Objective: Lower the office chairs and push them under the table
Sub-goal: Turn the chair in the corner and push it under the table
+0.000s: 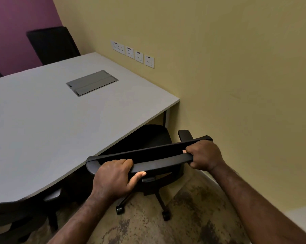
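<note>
1. We see a black office chair with a curved backrest and wheeled star base (148, 155) at five o'clock of the pale grey rectangular counter (52, 120), its seat partly under the counter's edge.
2. Our left grip (113, 176) is clamped on the left end of the backrest's top rim, fingers curled over it and thumb beneath.
3. Our right grip (203, 155) is clamped on the right end of the same rim, fingers wrapped round it.
4. The chair's black armrest pad (185, 135) stands just beside the yellow wall (236, 67), at one o'clock of the right grip; the wall runs close along the chair's right side.
5. The white counter leg (167, 117) stands at the corner at twelve o'clock of the seat.
6. A grey hinged cable hatch (92, 83) is set flush in the counter top.
7. A row of white wall sockets (133, 54) sits on the yellow wall at twelve o'clock of the counter.
8. A second black chair back (52, 44) rises behind the counter's far edge against the purple wall (16, 32).
9. Another black chair (16, 217) at seven o'clock is dark and cut off by the frame edge; we cannot make out its shape.
10. The mottled brown carpet floor (192, 217) shows two black casters (119, 210); the other wheels are hidden under the seat and our arms.
</note>
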